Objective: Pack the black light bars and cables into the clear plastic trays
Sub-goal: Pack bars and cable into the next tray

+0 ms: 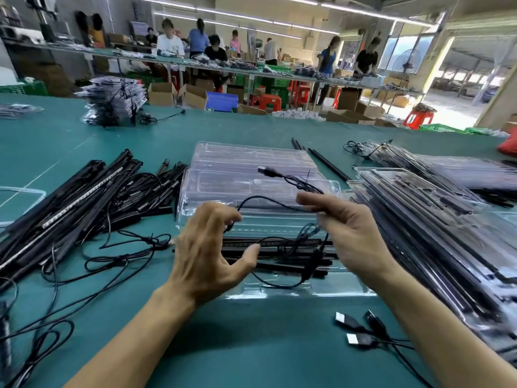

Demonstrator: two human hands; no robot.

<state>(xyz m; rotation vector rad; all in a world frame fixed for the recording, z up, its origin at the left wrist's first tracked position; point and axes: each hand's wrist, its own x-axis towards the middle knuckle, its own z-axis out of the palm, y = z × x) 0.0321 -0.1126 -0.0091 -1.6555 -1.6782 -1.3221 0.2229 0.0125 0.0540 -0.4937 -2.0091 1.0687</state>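
Three USB plugs (354,329) lie nearest on the green table (251,345), and their leads run out of view at the lower right. Just beyond, the left hand (207,256) and right hand (349,233) hover over a clear tray (279,292). The right hand pinches a thin black cable (268,198). The left fingers curl at the same cable with the thumb spread wide, but blur hides whether they grip it. The cable arcs between the hands, its plug end pointing far-left. Light bars (279,247) lie in the tray, long axis left to right, partly hidden behind both hands. At the left, a loose heap of bars (70,203) slants from near-left to far-right, tangled with cables. Filled trays (419,219) are stacked at the right, smeared by blur. Empty trays (251,158) sit behind the hands. People (170,43) work at distant benches.
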